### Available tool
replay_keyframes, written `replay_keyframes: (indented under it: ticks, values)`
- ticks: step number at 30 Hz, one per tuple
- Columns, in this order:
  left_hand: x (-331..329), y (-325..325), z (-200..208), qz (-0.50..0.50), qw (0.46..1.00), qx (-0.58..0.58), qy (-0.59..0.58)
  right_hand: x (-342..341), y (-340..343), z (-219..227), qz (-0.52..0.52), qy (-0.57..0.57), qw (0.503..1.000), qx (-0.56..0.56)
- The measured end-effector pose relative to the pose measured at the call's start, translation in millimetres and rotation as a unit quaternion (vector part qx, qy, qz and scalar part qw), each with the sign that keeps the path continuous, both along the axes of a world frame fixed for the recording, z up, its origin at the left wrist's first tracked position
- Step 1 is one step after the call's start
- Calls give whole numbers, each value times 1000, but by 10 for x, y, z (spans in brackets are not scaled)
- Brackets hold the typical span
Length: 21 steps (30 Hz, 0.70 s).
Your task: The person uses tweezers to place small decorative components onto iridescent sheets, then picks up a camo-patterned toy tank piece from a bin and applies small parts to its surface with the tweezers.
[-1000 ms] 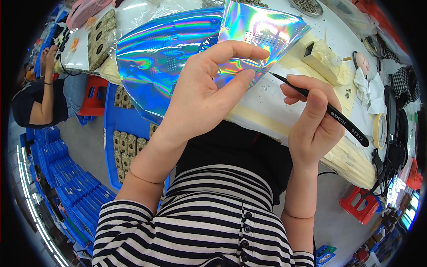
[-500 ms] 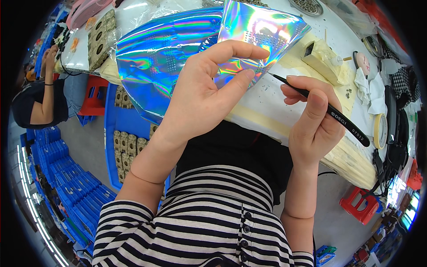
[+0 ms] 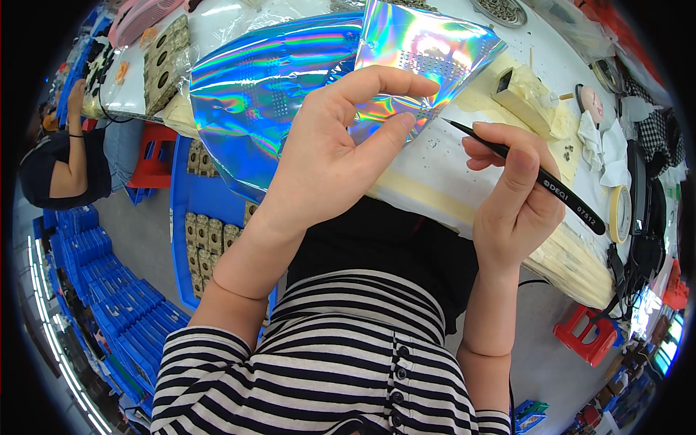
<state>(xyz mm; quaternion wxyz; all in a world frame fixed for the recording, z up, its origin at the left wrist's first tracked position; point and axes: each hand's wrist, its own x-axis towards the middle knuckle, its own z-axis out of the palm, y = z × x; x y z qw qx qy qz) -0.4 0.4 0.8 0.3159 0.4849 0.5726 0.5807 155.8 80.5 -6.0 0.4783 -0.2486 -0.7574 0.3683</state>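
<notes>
An iridescent blue-silver holographic sheet (image 3: 243, 109) lies over the table edge, with a folded flap (image 3: 406, 36) at its right. Rows of tiny dots show on its surface. My left hand (image 3: 319, 159) holds the sheet near the flap's lower corner, thumb and forefinger curved over it; the other fingers are hidden. Between the thumb and fingers of my right hand (image 3: 511, 199) is a pair of black tweezers (image 3: 569, 197). Their fine tip points up-left and stops just short of the sheet's corner, apart from it.
A cream block-shaped holder (image 3: 529, 101) stands right of the sheet, near a tape roll (image 3: 620, 214) and white tissue (image 3: 615, 152). A round dish of small parts (image 3: 502, 10) sits at the back. Left are a mottled piece with holes (image 3: 167, 65) and a blue tray (image 3: 181, 232); a co-worker (image 3: 69, 163) sits beyond.
My right hand and the tweezers have shifted slightly right, drawing the tip a little farther from the sheet. My left hand stays put. The co-worker's hand at far left has moved.
</notes>
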Motion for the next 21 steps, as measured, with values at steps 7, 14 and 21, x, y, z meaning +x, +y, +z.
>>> replay_keyframes:
  ticks: [7, 14, 21]
  values:
    - [-5, 14, -21, -2, 1000, 14, 12, 13, 10, 8, 19, 7, 1000, 13]
    - [9, 3, -4, 2, 1000, -2, -7, 2, 2, 2, 22, 5, 1000, 8]
    - [8, 3, -7, 0, 1000, 1, -4, 10, 10, -8, 29, 8, 999, 16]
